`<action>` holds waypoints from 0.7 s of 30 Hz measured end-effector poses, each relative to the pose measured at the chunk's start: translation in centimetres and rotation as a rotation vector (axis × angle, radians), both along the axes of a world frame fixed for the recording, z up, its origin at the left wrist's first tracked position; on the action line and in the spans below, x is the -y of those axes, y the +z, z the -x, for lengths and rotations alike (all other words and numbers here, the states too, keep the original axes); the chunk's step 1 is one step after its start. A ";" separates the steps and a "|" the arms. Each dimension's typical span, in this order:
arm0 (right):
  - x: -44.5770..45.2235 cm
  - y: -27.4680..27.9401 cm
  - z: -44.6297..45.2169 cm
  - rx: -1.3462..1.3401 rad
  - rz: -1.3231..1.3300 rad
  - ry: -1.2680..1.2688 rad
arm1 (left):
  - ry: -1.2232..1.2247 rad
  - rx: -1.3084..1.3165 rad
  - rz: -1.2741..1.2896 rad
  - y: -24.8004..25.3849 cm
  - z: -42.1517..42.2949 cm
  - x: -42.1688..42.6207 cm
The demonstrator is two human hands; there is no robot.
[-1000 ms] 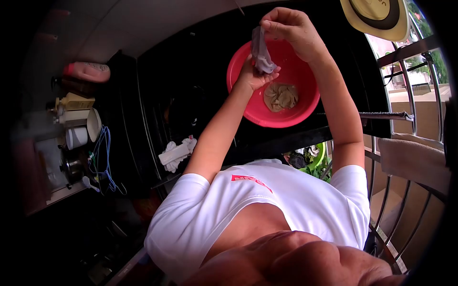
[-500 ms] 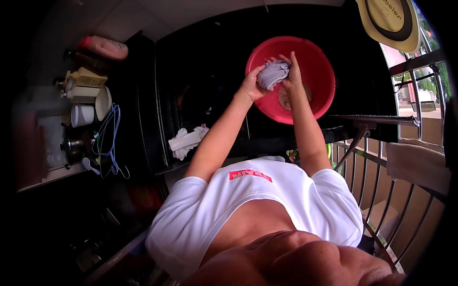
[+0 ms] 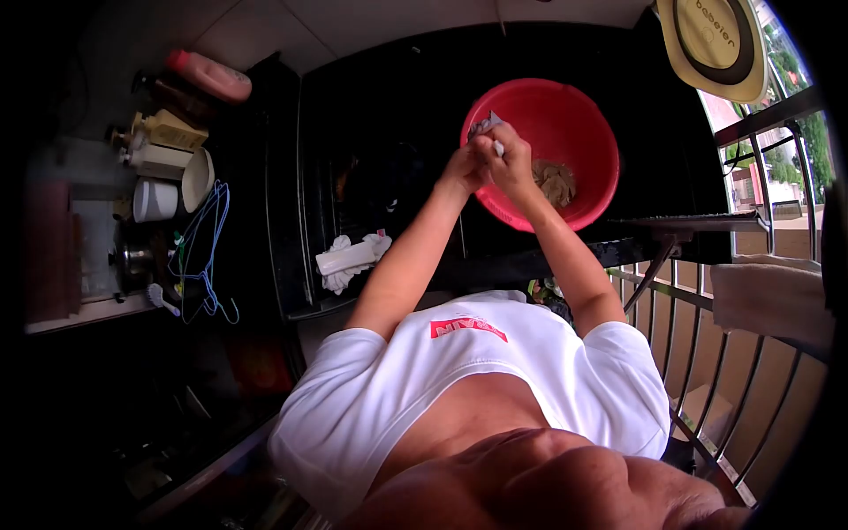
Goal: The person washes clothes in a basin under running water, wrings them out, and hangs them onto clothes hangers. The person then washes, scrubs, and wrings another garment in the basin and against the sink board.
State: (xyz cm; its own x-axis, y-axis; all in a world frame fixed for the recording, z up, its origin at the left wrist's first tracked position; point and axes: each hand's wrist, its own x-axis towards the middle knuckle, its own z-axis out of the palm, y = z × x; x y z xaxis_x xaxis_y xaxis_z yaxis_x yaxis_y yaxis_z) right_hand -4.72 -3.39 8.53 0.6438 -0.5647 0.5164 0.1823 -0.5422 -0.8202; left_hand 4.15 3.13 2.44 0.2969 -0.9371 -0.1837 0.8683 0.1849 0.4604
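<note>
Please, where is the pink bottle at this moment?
The pink bottle is at the upper left of the head view, beside a dark brown bottle.

1. Wall (image 3: 296, 34): pale, dim tiles with thin joints, along the top of the view.
2. Counter (image 3: 380, 84): black, stretching across the middle.
3. Shelf (image 3: 93, 316): at the view's left, pale-edged, with deep shadow beneath.
4. Window (image 3: 767, 185): at the view's right, metal-barred, with green trees (image 3: 818, 148) outside.
5. Railing (image 3: 662, 284): slim metal bars, below the window; tan surface behind.
6. Light: bright daylight at the window, near-dark at the left.
</note>
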 end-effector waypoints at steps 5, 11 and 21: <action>5.7 1.0 -1.0 -0.261 -0.691 0.196 | -0.140 0.109 -0.218 5.5 2.2 -0.3; 7.4 1.2 -0.1 -0.049 -0.917 0.751 | -0.320 0.203 -0.085 5.5 0.9 0.9; 8.3 2.3 -1.2 -0.209 -0.765 0.469 | -0.085 1.124 -0.410 4.3 2.8 3.9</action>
